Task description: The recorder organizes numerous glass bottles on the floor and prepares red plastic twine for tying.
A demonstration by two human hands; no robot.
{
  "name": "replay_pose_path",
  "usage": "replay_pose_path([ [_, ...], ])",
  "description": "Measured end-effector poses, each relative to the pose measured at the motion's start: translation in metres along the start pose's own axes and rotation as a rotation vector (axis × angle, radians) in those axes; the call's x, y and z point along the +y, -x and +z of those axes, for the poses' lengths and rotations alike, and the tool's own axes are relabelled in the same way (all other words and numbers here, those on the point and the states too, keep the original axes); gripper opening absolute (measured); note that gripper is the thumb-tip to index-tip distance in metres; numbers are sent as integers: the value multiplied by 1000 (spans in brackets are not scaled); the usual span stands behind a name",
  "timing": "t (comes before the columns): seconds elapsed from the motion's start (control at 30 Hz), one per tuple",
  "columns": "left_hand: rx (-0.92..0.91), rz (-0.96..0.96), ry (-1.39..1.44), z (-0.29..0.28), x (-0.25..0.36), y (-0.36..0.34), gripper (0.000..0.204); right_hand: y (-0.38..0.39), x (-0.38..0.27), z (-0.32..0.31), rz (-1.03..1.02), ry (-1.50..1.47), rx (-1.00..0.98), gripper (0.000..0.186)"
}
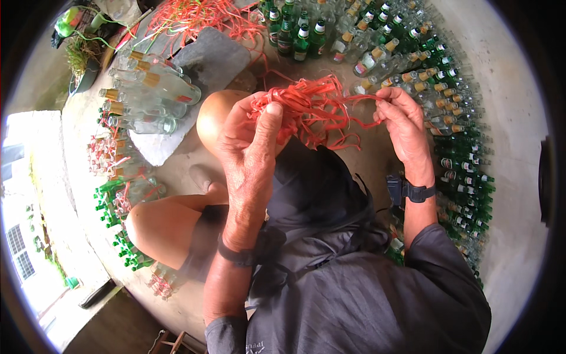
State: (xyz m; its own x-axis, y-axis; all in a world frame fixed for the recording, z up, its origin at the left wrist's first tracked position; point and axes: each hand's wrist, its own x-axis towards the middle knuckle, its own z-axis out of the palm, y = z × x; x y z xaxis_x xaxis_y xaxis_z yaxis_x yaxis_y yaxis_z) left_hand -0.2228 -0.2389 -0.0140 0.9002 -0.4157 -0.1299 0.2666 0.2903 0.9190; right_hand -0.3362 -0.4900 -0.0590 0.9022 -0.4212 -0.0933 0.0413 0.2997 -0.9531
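Note:
A tangled bundle of red plastic strapping (312, 106) hangs in front of me, above my knees. My left hand (253, 127) is closed around its left end, thumb pressed over the strands. Off to the right, my right hand (401, 115) pinches a few strands between thumb and fingertips. Those strands stretch between the two hands, while loose ends dangle below the bundle. Both wrists wear dark bands.
Clear glass bottles with tan necks (150, 94) stand on a pale slab at the left. Green bottles (300, 38) stand ahead, and dense rows of green and clear bottles (445, 100) curve along the right wall. More red strapping (194, 20) lies heaped at the back.

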Motion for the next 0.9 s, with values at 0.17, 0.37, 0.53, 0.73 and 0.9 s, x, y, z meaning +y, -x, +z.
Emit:
replay_pose_path([
  [0.17,21,-22,-4,3,1,1,27,1,-8,24,-143,359,151,21],
  [0.37,26,-20,-14,6,2,2,26,8,-26,63,-612,742,0,18],
  [0.53,-76,-68,8,9,4,5,30,6,-6,96,-581,736,-80,19],
  [0.73,-120,-75,-65,2,4,6,32,-3,5,98,-574,746,-131,16],
  [0.9,-123,-106,-92,-1,4,5,32,2,7,103,-519,637,-118,16],
])
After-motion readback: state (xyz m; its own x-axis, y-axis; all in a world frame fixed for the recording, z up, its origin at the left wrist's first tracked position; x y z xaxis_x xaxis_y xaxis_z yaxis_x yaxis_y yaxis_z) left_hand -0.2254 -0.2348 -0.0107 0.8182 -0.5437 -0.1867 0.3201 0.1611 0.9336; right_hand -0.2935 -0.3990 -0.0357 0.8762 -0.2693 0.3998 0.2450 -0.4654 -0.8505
